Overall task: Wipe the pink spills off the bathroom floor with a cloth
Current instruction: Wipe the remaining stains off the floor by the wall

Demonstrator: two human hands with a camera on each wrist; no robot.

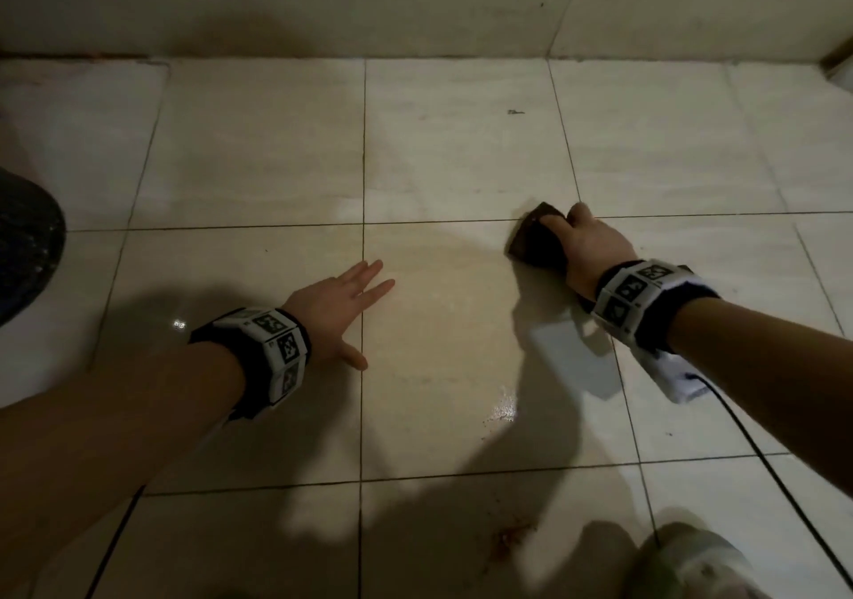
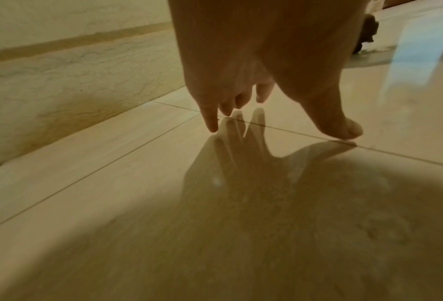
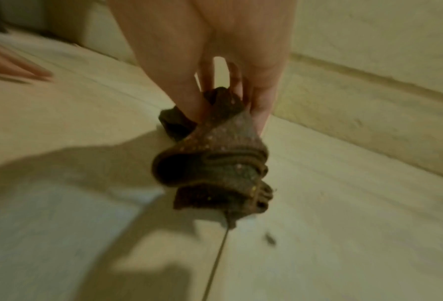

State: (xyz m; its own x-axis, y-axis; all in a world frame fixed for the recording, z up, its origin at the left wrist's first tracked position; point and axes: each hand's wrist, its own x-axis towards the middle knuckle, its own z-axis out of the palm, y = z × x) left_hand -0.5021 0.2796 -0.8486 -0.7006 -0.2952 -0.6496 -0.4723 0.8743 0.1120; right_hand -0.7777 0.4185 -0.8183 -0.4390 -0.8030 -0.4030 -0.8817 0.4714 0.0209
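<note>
Where grout lines (image 1: 443, 221) cross, cloth (image 1: 537, 242) in right hand (image 1: 593, 248)

The left hand (image 2: 261, 61) spreads straight fingers (image 2: 211, 120) down onto the glossy beige tiled floor (image 2: 86, 163) (its reflection shows beneath), thumb tip touching a grout line.

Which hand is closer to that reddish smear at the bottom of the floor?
Right, narrowly. The smear lies below the right hand, which grips the cloth; the left hand is off to its left.
</note>
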